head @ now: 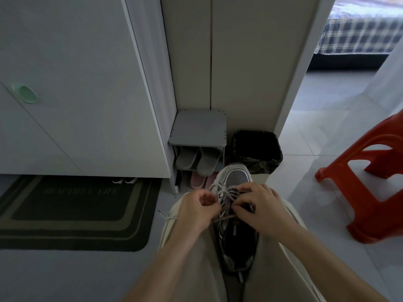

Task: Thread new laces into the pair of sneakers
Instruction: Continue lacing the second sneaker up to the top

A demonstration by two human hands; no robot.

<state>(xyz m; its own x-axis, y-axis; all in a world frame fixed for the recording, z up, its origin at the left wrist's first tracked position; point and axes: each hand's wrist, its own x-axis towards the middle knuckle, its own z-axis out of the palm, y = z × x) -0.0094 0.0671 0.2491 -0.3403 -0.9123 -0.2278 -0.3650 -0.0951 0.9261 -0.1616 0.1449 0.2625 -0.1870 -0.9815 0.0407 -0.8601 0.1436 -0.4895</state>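
Sneaker (237, 236): we see it held between the person's knees, toe pointing away.
Lace (227, 194): grey, crossed over the sneaker's upper eyelets; one loose end trails off to the sneaker's left.
Left grip (196, 209): fingers curled at the sneaker's left edge, pinching the lace, we think; the contact is half hidden.
Right grip (259, 204): fingertips pinch the lace over the tongue.
Bin (257, 149): black-lined, just beyond the sneaker's toe.
Stool (370, 188): red, well right of the sneaker.
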